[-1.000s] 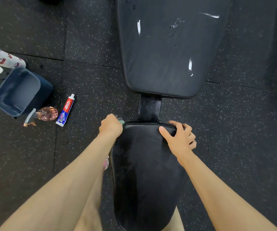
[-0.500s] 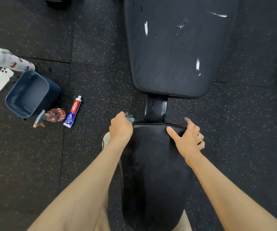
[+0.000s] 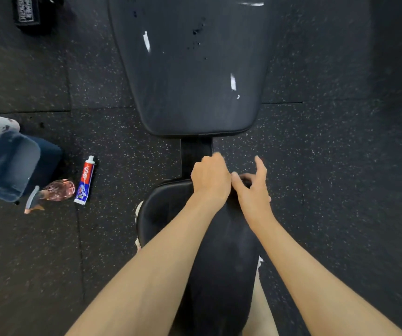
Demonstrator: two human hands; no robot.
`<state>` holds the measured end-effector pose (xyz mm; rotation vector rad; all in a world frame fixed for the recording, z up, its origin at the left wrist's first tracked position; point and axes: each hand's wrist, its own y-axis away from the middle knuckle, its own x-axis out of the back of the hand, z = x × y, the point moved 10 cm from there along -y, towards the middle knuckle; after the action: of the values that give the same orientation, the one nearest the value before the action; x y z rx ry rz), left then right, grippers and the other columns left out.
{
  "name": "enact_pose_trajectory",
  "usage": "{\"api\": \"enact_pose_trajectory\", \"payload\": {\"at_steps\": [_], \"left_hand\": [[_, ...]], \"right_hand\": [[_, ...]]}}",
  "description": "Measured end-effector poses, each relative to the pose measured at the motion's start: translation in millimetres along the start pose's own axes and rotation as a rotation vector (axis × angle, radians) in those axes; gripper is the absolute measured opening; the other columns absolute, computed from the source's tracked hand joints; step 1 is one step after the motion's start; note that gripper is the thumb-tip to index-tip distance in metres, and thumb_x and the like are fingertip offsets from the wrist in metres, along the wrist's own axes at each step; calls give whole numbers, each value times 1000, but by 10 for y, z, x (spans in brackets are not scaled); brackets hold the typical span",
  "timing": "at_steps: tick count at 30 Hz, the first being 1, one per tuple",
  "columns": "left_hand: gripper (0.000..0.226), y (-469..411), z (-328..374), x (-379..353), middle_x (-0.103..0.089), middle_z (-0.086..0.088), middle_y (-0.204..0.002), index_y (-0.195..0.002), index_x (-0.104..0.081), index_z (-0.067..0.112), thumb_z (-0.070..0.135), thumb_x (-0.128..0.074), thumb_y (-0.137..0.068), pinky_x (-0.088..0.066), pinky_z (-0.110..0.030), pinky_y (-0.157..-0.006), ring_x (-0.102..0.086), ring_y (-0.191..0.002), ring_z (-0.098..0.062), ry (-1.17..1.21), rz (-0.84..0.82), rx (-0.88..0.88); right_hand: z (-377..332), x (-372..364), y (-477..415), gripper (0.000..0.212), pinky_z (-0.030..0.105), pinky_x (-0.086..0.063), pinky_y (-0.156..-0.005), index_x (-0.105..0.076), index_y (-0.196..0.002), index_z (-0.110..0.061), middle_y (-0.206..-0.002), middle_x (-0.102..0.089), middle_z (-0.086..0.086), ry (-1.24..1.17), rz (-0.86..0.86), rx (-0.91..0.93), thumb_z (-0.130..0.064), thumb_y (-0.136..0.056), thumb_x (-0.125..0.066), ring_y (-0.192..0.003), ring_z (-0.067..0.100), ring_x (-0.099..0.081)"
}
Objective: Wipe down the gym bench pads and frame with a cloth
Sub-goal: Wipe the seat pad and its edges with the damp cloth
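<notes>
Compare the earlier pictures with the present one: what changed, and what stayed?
The left hand slid right along the seat pad, from its left corner to its front middle. The right hand loosened its grip on the pad's edge, fingers lifting. The back pad, bin and tube stayed put.

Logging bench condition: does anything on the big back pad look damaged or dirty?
Yes: the back pad shows three white streaks, like tears or residue, and scattered dark specks near its far end. Which, I cannot tell.

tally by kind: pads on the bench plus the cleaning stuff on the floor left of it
bench pads: 2
bin: 1
spray bottle: 1
tube: 1
total: 5
</notes>
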<state>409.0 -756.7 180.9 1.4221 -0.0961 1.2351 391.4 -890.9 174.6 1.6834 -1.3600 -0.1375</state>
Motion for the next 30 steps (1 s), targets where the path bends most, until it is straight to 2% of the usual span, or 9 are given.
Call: {"api": "enact_pose_trajectory", "payload": {"at_steps": [2,4,7,10,12,16,19,25,30], "left_hand": [[20,19,275,-152,-60,-13,-113,-114,-51,7,13,-51,-94,-37,-31,-68,-57,-101,-31,-43,-12,-79],[22,41,506,-300,-59,-14,-115,-116,-51,7,14,-51,-95,-36,-31,-69,-57,-103,-31,-89,-40,-147],[19,48,691,-437,-60,-13,-113,-113,-52,9,11,-49,-94,-35,-33,-69,-56,-103,-34,-96,-102,-234],[19,28,756,-474,-62,-8,-106,-111,-59,12,12,-53,-92,-42,-35,-77,-56,-101,-31,158,-271,-312],[21,-48,679,-319,-63,-6,-104,-111,-62,14,13,-58,-90,-46,-34,-84,-58,-101,-29,279,-293,-299],[32,-323,3,75,-59,-14,-121,-123,-59,13,14,-57,-91,-44,-38,-93,-54,-111,-38,34,-111,-35],[36,-243,-351,105,-53,-23,-128,-129,-53,7,12,-53,-93,-42,-42,-92,-50,-116,-44,-174,-102,143],[26,-28,200,-155,-60,-19,-114,-113,-56,5,1,-45,-91,-35,-36,-72,-54,-104,-39,-130,-10,-18],[32,17,471,-317,-56,-16,-117,-123,-53,10,3,-45,-94,-36,-34,-71,-50,-97,-35,-92,-73,-141]], "right_hand": [[73,141,-43,51,24,-37,-93,-31,-145,-30,-99,-60,-15,-103,12,-42,-22,-98,-48,-103,9,-55],[174,306,-88,44,22,-44,-80,-43,-137,-26,-99,-62,-9,-129,55,-92,-10,-96,-44,-95,9,-57],[375,454,-150,40,40,-51,-90,-54,-126,-22,-105,-65,0,-137,83,-183,-6,-90,-44,-99,21,-61],[503,511,-183,52,46,-54,-86,-48,-131,-27,-97,-64,1,-140,71,-249,-2,-86,-44,-95,28,-64],[572,524,-191,62,43,-57,-79,-37,-139,-29,-93,-65,8,-266,52,-293,4,-87,-42,-89,31,-67],[631,493,-188,58,31,-58,-74,-40,-139,-19,-104,-63,16,-338,-34,-350,10,-90,-38,-94,26,-68],[649,504,-191,52,22,-56,-66,-48,-133,-13,-104,-63,16,-324,-49,-354,12,-89,-35,-90,23,-67],[782,520,-146,46,21,-55,-64,-52,-121,-10,-103,-63,18,-394,13,-412,14,-88,-30,-87,19,-67],[992,505,-89,46,27,-55,-74,-51,-120,-7,-106,-60,23,-536,62,-489,16,-89,-27,-99,27,-65]]}}
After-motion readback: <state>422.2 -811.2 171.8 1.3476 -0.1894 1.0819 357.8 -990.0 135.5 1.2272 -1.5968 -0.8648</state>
